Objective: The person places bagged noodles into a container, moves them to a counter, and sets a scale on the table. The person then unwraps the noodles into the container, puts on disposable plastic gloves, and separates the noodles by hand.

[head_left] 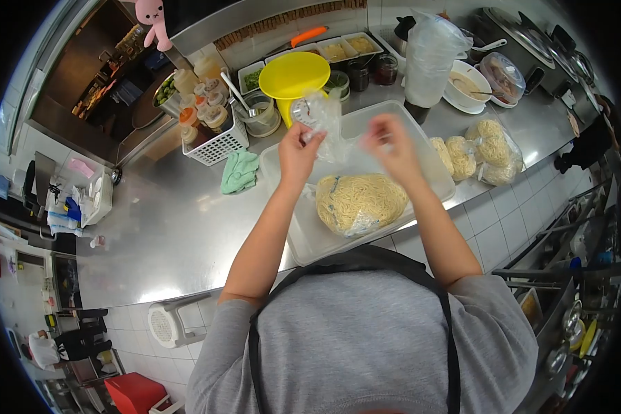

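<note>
Bright steel counter [159, 234] runs across the kitchen, tiled floor [476, 214] showing below its near edge, and a shallow white tub [277, 164] sits on it right in front of me. Above the tub, my left hand [301, 148] pinches a thin, crumpled clear bag [333, 127], thumb and fingertips pressed together on the plastic with no gap that I can see. The bag bunches upward and toward the middle from that pinch, near the yellow bowl [294, 72]. My right hand [393, 146] is up over the tub's right part, across from the left and apart from it; it is blurred, fingers bent, and I cannot tell whether they are closed on anything. Between my forearms and below both hands, a big mound of noodles [362, 203], wrapped in clear plastic, lies in the near part of the tub. Just beside the tub's right side are more bagged bundles [490, 148]. Off to the left, a green cloth [240, 172] lies by a white basket [217, 146] of bottles [199, 114].
</note>
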### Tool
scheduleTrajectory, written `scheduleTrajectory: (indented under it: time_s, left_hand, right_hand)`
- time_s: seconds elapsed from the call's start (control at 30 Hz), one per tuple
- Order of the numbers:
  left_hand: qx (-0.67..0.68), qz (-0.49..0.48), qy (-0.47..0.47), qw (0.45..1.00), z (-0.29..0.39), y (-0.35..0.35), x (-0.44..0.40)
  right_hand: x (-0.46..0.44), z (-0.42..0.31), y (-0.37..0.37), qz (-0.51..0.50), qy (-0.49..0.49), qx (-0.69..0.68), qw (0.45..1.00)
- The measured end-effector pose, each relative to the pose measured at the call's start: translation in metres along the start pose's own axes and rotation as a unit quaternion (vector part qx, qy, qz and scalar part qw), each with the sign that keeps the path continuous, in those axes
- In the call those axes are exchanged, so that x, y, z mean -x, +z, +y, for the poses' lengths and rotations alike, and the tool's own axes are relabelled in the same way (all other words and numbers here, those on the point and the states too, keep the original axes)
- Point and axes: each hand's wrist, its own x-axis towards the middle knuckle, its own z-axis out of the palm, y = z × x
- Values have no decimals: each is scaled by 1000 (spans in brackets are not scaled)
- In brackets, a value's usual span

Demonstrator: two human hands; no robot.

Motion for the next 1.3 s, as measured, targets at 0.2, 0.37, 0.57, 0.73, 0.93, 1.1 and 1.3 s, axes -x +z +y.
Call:
scheduleTrajectory:
  time_s: [0.2,0.37,0.57,0.73,0.93,1.1,1.3]
  left_hand:
    - [146,-185,-119,964,17,7,25]
    - [131,-260,-152,944,25,-11,28]
    - [95,-190,-85,973,16,-12,26]
    - [109,-130,-110,979,18,-10,26]
    - [171,-76,-92,978,28,2,37]
    - [289,-213,-159,920,45,2,48]
    - [71,-191,-16,979,33,8,50]
  right_hand:
    - [14,6,29,-61,30,-6,998]
    - [10,-1,15,-12,40,37,998]
    - [6,8,10,4,-3,86,996]
    - [3,3,5,23,-2,80,997]
    - [13,-31,13,5,-79,176,981]
    - [27,-5,23,-75,107,-43,990]
    - [36,-3,16,-74,140,-195,968]
